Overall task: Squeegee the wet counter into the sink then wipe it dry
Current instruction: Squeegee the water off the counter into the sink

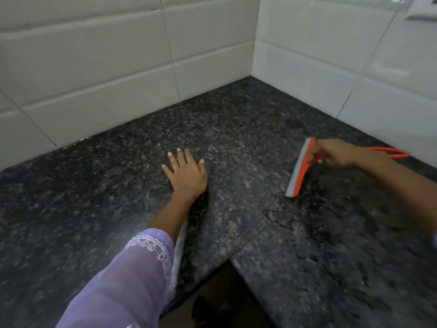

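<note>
step: squeegee phase, wiping not begun | right hand (335, 155) grips squeegee (298, 169), blade down on wet counter (248, 138) | left hand (186, 172) flat, fingers spread, holds nothing | sink not visible | next: probably pull the water toward it

Counted: 2 hands, left hand (186, 172) and right hand (335, 155); 1 squeegee (298, 171); 1 counter (94, 185); 1 sleeve (125, 280).

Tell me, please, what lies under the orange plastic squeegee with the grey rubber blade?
Under the orange plastic squeegee lies dark speckled granite counter, wet and glossy nearby. The right hand covers part of its handle; whether the blade touches the stone cannot be seen.
</note>
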